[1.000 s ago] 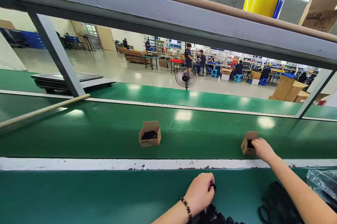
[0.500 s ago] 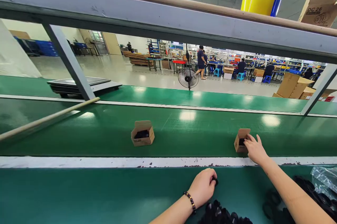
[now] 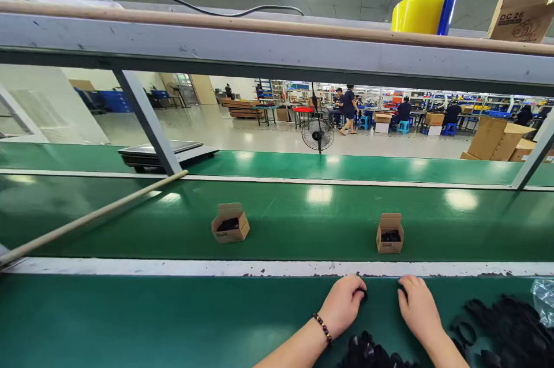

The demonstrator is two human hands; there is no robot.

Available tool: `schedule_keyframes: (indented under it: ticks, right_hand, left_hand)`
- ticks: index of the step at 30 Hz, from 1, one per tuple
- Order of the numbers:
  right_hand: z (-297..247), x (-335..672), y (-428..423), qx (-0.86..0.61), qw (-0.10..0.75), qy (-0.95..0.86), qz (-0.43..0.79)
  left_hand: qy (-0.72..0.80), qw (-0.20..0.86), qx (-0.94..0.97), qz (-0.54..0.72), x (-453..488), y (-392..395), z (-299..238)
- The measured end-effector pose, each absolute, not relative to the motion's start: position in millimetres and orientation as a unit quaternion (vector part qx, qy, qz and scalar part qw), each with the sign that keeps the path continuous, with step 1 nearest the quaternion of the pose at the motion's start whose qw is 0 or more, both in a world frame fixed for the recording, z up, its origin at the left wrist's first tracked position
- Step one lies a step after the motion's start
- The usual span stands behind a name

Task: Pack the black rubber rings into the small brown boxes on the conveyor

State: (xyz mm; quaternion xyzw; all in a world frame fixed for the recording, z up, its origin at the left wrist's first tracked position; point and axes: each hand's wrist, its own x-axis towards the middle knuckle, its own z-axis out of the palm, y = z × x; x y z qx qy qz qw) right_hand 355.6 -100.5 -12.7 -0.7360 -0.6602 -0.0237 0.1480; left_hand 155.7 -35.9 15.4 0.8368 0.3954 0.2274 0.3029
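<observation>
My left hand (image 3: pixel 344 305), with a beaded bracelet at the wrist, pinches a small black part (image 3: pixel 362 294) above the green near worktop. To its right, my right hand (image 3: pixel 419 305) is curled, with a bit of something dark between thumb and forefinger; its shape is mostly hidden. Past the white rail stands a small open cardboard box (image 3: pixel 389 246) holding black parts, its flap up. A second open box (image 3: pixel 234 234) with black contents is farther left. Below my hands lies a pile of black parts (image 3: pixel 367 352). Black rings and other parts (image 3: pixel 508 325) are heaped at the right.
A white rail (image 3: pixel 173 267) divides the near worktop from the green belt (image 3: pixel 298 235). A wooden pole (image 3: pixel 95 218) slants across the belt's left side. A flat scale-like device (image 3: pixel 162 154) sits behind a post. Clear plastic (image 3: pixel 544 299) lies at the right edge. People work in the background.
My right hand has drawn back from the right box to the near worktop, beside my left hand. That box now faces me more squarely. The camera view has shifted slightly.
</observation>
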Motion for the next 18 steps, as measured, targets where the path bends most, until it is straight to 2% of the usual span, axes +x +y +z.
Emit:
schedule_keyframes:
  ticks: [2, 5, 10, 14, 18]
  right_hand:
    - [-21.0, 354.4, -96.0, -0.726, 0.177, -0.663, -0.04]
    - [-27.7, 345.8, -94.7, -0.695, 0.199, -0.689, -0.055]
    - [-33.4, 338.0, -98.2, -0.675, 0.208, -0.705, -0.066]
    - [-35.4, 340.7, -97.4, -0.677, 0.202, -0.703, -0.076]
    - [-34.0, 340.9, -96.5, -0.681, 0.185, -0.705, -0.075]
  left_hand:
    - [0.397, 0.284, 0.832, 0.264, 161.3, -29.8, 23.6]
    - [0.368, 0.193, 0.858, 0.304, 178.1, -9.7, 47.1]
    - [0.304, 0.022, 0.926, 0.224, 208.8, 37.0, 83.2]
    - [0.32, -0.004, 0.927, 0.196, 203.2, 49.1, 83.4]
    - [0.363, 0.036, 0.895, 0.258, 165.0, 30.6, 72.7]
